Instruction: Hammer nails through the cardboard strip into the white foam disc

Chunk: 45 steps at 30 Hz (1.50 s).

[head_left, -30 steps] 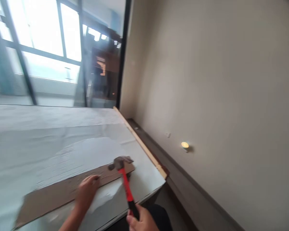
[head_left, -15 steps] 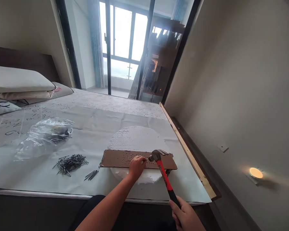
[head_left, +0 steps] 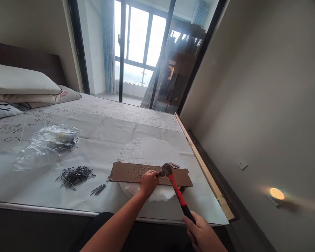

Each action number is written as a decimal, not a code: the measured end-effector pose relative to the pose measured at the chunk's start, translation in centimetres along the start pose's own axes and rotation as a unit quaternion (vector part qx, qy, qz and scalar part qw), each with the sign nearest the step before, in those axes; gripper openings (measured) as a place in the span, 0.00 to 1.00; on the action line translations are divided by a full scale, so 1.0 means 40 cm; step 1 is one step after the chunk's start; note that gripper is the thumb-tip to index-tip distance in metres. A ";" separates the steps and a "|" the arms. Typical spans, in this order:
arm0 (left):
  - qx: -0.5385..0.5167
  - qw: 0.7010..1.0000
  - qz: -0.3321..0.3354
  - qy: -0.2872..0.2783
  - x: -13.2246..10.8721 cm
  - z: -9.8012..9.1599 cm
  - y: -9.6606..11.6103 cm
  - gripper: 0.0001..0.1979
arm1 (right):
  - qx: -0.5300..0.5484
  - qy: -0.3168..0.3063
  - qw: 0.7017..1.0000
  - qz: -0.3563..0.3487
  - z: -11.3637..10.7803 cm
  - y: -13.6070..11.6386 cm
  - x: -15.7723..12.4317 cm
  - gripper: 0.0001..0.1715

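"What colours is the hammer (head_left: 179, 196)?"

"Red handle, black grip, grey head."

"And the cardboard strip (head_left: 128, 173)?"

"Brown, dotted with dark rows (the nails (head_left: 76, 176) beside it look nearly black)."

"The bedsheet (head_left: 126, 112)?"

"White, scattered with black letters; the curtain (head_left: 109, 49) is pale blue."

Scattered black letters (head_left: 14, 139) on the bedsheet (head_left: 120, 112)

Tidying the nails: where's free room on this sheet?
The pale sheet is free between the nail pile and the front edge, and right of the foam disc toward the wooden batten. It is crowded at the cardboard strip, left hand and hammer.
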State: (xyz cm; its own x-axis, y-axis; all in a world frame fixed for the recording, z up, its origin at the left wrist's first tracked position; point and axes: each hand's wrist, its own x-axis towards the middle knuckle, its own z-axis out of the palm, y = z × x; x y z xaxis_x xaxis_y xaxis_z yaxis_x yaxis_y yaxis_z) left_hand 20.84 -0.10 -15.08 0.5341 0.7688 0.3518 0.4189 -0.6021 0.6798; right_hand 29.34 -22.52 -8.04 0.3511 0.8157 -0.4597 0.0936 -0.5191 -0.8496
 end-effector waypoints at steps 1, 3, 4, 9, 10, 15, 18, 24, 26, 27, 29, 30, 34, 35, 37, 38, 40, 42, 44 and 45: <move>0.000 1.000 0.000 0.000 0.000 -0.001 0.001 0.07 | 0.001 -0.003 1.000 0.000 -0.001 -0.003 0.000 0.20; -0.004 1.000 0.000 0.000 -0.002 -0.003 0.001 0.07 | -0.002 -0.011 1.000 0.003 -0.002 -0.008 0.002 0.21; -0.006 1.000 0.001 0.000 -0.002 -0.004 0.001 0.07 | -0.005 -0.016 1.000 0.002 -0.002 -0.010 0.004 0.21; -0.013 1.000 0.003 0.003 -0.002 0.000 -0.007 0.08 | -0.002 -0.026 1.000 -0.009 -0.004 -0.011 0.015 0.21; -0.012 1.000 0.002 0.003 -0.001 0.001 -0.009 0.08 | -0.001 -0.028 1.000 -0.010 -0.008 -0.012 0.016 0.21; -0.006 1.000 0.003 0.003 0.002 0.009 -0.015 0.08 | -0.044 -0.028 0.998 -0.036 -0.054 -0.038 0.006 0.19; -0.009 1.000 0.005 0.005 0.004 0.012 -0.017 0.07 | -0.055 -0.035 0.997 -0.040 -0.077 -0.060 -0.009 0.19; 0.000 1.000 0.001 -0.002 0.005 0.010 -0.010 0.07 | -0.039 -0.033 0.998 -0.043 -0.066 -0.064 -0.005 0.20; 0.017 1.000 0.001 -0.009 0.005 0.008 -0.007 0.07 | -0.056 -0.047 0.997 -0.030 -0.058 -0.057 0.005 0.20; 0.024 1.000 -0.001 -0.010 0.004 0.007 -0.006 0.06 | -0.065 -0.051 0.996 -0.024 -0.056 -0.055 0.008 0.20; 0.027 1.000 -0.003 -0.008 0.004 0.006 -0.006 0.06 | -0.077 -0.046 0.996 -0.028 -0.058 -0.055 0.008 0.20; 0.021 1.000 -0.002 -0.007 0.003 0.006 -0.006 0.06 | -0.080 -0.038 0.995 -0.036 -0.060 -0.057 0.005 0.20; 0.001 1.000 0.007 -0.008 0.004 0.009 -0.007 0.08 | -0.077 -0.014 0.995 -0.058 -0.071 -0.058 -0.002 0.21; 0.002 1.000 0.005 -0.007 0.005 0.010 -0.008 0.08 | -0.077 -0.010 0.995 -0.056 -0.070 -0.053 0.000 0.21; 0.015 1.000 0.001 -0.008 0.006 0.011 -0.008 0.08 | -0.085 -0.005 0.996 -0.036 -0.065 -0.041 0.008 0.21; 0.026 1.000 0.002 -0.012 0.006 0.011 -0.009 0.08 | -0.090 -0.005 0.996 -0.024 -0.062 -0.035 0.012 0.20; 0.051 0.998 0.008 -0.023 0.006 0.012 -0.009 0.09 | -0.096 -0.001 0.995 -0.012 -0.057 -0.026 0.018 0.20; 0.068 0.997 0.017 -0.029 0.005 0.013 -0.009 0.08 | -0.099 0.008 0.995 -0.026 -0.056 -0.025 0.017 0.21; 0.073 0.997 0.019 -0.027 0.007 0.013 -0.008 0.08 | -0.099 0.016 0.994 -0.053 -0.058 -0.030 0.012 0.20; 0.073 0.997 0.019 -0.028 0.008 0.012 -0.008 0.08 | -0.097 0.016 0.993 -0.063 -0.058 -0.032 0.010 0.20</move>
State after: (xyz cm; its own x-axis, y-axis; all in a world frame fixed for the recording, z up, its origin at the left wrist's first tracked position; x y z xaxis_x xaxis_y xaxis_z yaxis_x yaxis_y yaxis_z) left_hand 21.22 0.23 -15.51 0.5891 0.7347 0.3364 0.4983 -0.6580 0.5645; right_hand 31.54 -22.12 -6.52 0.3544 0.8700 -0.3427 0.3155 -0.4563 -0.8320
